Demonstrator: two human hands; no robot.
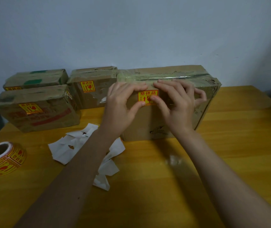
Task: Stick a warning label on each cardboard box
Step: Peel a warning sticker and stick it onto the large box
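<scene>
Pressing warning label (148, 98) flat on large cardboard box (149, 122), centre of frame: left hand (123, 104) and right hand (176, 104) both with thumbs on it, gripping nothing. Three boxes (37, 112) at left already labelled. Judging: task nearly finished. Label roll (4, 158) on bench (230, 145), lower left.

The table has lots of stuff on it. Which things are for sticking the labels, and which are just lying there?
For the job:
big box
yellow label, pressed by left hand and right hand
label roll
three smaller boxes, already labelled

Just lying there:
white backing scraps
</scene>
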